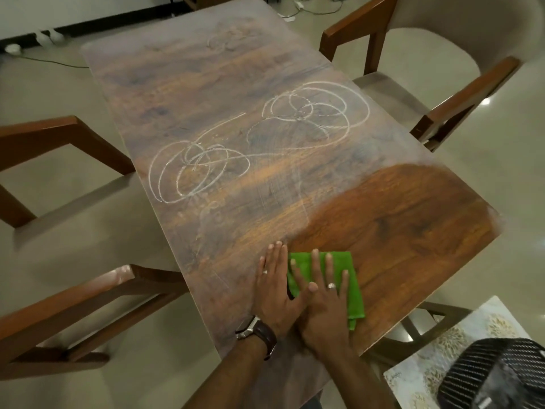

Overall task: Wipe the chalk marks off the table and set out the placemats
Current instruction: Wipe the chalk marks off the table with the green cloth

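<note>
Two brown wooden chair frames (pixel 67 314) at far left, both cut off by the edge, the lower one only partly in view. Just right of them, long dark wood-grain bench (pixel 413 231), its far end blurred and hazy. White looping chalk scribbles (pixel 200 169) across the middle, a second cluster farther right near the opposite edge; fainter smears above and below, hard to make out. Near right corner darker and free of haze.

At the near edge, left hand (pixel 274 290) flat on bare wood, fingers straight and together, ring on one finger, brown-strapped wristwatch (pixel 256 332) on the wrist. Just beside it, thumbs overlapping, right hand (pixel 321 302) pressed flat on a folded bright green cloth (pixel 351 278), fingers spread and straight, ring on one; grip wide on both hands, nothing pinched. Part of the cloth hidden beneath the palm.

Farther right, cushioned beige armchair with wooden arms (pixel 442 93), top cut off. Bottom right corner: pale floral-patterned placemat (pixel 460 343) lying off the bench, partly hidden by a black woven object (pixel 498 376) too close and blurred to identify.
</note>
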